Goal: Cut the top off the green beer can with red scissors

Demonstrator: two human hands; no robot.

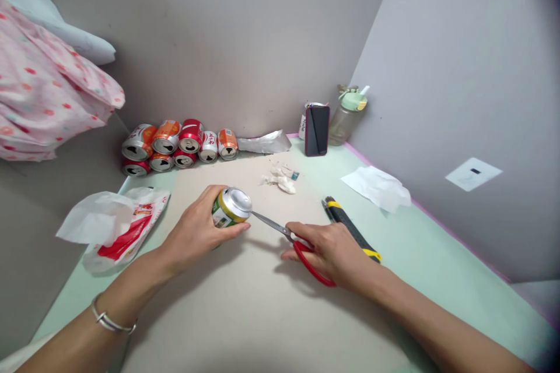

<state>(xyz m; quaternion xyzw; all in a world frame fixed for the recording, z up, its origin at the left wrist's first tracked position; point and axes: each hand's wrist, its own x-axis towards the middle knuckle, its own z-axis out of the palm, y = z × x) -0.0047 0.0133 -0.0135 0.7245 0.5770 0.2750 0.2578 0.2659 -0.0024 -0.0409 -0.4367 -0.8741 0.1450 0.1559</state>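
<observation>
My left hand (pixel 199 221) is wrapped round a green and yellow drink can (pixel 230 210), holding it tilted above the board with its silver end facing up and toward me. In my right hand (pixel 335 245) is a pair of scissors (pixel 308 265) with red handles. Their blades look closed together, and the tips point at the can's upper rim, touching it or very near; I cannot tell which. Just past my right hand lies a black and yellow utility knife (pixel 354 230).
Several drink cans (pixel 179 145) are stacked along the back wall beside a cut metal sheet (pixel 266 143). A phone (pixel 317 131) and a bottle (pixel 347 116) stand at the back right. Crumpled tissue (pixel 282 179), white paper (pixel 378 186) and a plastic packet (pixel 129 233) lie around.
</observation>
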